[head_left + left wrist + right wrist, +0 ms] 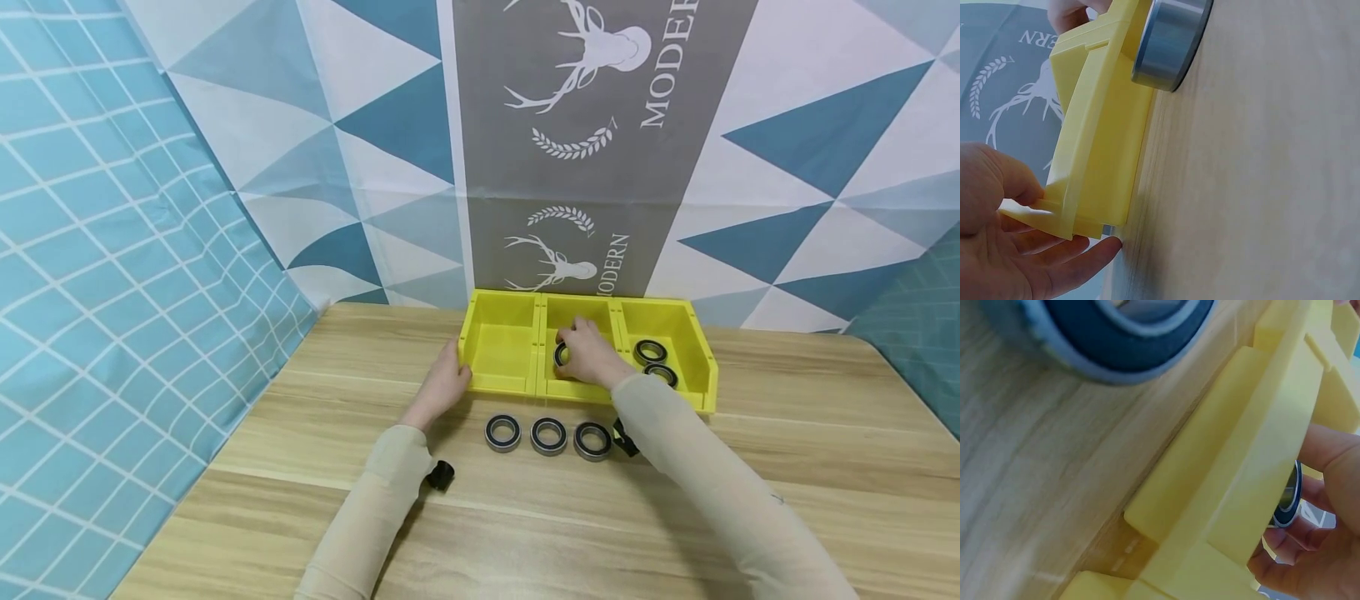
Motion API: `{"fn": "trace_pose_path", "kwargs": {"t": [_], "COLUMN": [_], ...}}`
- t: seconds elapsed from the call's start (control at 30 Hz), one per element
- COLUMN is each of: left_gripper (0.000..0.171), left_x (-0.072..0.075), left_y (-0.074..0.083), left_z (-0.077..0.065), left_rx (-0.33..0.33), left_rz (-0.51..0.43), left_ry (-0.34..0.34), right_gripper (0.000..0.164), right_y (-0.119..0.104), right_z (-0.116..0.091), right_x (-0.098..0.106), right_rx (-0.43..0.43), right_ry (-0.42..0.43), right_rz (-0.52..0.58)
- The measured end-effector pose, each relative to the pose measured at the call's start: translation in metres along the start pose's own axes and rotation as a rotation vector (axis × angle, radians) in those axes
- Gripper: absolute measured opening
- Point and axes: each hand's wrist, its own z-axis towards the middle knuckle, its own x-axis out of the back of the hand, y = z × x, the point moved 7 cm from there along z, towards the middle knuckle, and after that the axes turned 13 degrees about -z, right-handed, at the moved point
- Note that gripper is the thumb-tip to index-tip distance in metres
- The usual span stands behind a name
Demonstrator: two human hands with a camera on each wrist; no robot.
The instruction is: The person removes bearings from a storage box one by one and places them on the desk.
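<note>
A yellow three-compartment bin [501, 354] stands on the table against the wall. My left hand [442, 383] grips its left side wall, the thumb over the rim and the other fingers outside, as the left wrist view shows. Inside the middle compartment my right hand [592, 354] pinches a ball bearing [1288, 497], tilted on edge, black-faced with a metal ring. Two more bearings [650, 352] lie in the right compartment, one partly hidden by the right arm. In front of the bin, three bearings [548, 436] lie flat in a row on the table.
The wooden table [525, 533] spreads in front of the bin. A patterned wall covering [375, 167] rises right behind it, and blue tiled sheeting [97, 275] closes the left side. Dark wrist-worn pieces [441, 476] show beneath both sleeves.
</note>
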Motion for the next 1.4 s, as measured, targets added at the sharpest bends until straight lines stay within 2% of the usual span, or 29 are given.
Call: {"fn": "trace_pose_path", "kwargs": {"t": [0.33,0.57,0.97,1.4], "left_gripper": [0.049,0.048,0.048,0.049], "left_x": [-0.002,-0.001,-0.002,-0.002], "left_y": [-0.002,-0.002,-0.003,-0.003], "left_z": [0.001,-0.001,0.001,0.000], "left_rx": [0.021,0.038,0.015,0.029], "left_rz": [0.012,-0.005,0.004,0.006], "left_ry": [-0.009,-0.004,-0.006,-0.009], "right_gripper": [0.054,0.054,0.051,0.049], "right_y": [0.006,0.009,0.011,0.011], "right_z": [-0.009,-0.015,-0.029,-0.045], "right_x": [0.007,0.011,0.020,0.023], "right_rx": [-0.015,-0.013,-0.020,0.013], "right_ry": [0.054,0.076,0.153,0.188], "right_rz": [0.107,0.120,0.168,0.174]}}
